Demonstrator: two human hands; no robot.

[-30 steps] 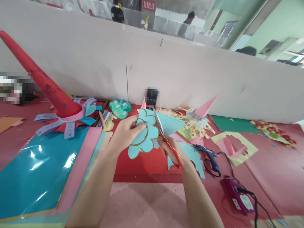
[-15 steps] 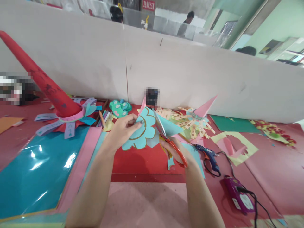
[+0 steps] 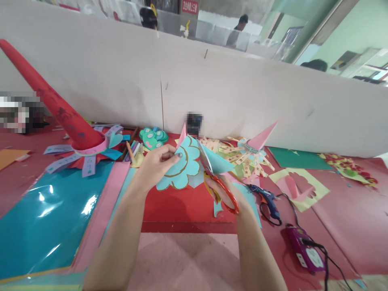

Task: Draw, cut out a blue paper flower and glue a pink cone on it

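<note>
Head view: from my remote seat I see the left hand (image 3: 156, 167) pinching the light-blue paper (image 3: 191, 159) by its left edge, while the right hand (image 3: 234, 190) is closed round the scissors (image 3: 226, 189); the hands are apart, linked only by paper and blades; the paper sits raised over the red sheet (image 3: 178, 210), centre.

The blades lie along the gold-drawn scallops, with a plain blue flap (image 3: 220, 162) angled away on their right; I judge that the lower scallops are trimmed and the cut is working towards the upper edge; how wide the blades stand I cannot tell.

Beside the right hand, a blue scrap (image 3: 217, 208) lies on the red sheet; the glue gun (image 3: 267, 202) rests just right of that hand, its cord looping near the purple socket box (image 3: 304, 248), and could hamper a wide elbow swing.

Beyond are a pink cone (image 3: 263, 139) and green cut-outs (image 3: 154, 140); at left, a tall red cone (image 3: 69, 117) stands tilted behind the glossy blue sheet (image 3: 54, 214).
</note>
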